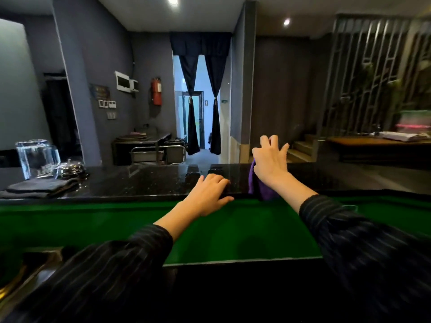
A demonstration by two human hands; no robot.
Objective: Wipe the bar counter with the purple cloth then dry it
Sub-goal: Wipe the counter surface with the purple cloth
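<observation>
The bar counter [140,183] is a long black speckled stone top running across the view. My right hand [270,159] presses the purple cloth [261,186] onto the counter right of centre, fingers spread towards the far edge; most of the cloth is hidden under my palm and wrist. My left hand [210,194] rests flat on the counter's near edge, just left of the cloth, with nothing in it. A folded grey cloth [39,187] lies on the counter at the far left.
A clear glass pitcher [37,157] and a shiny metal bell [70,167] stand at the counter's left end behind the grey cloth. Below the counter's near edge runs a green shelf [116,220]. A metal sink rim [25,271] shows at the lower left.
</observation>
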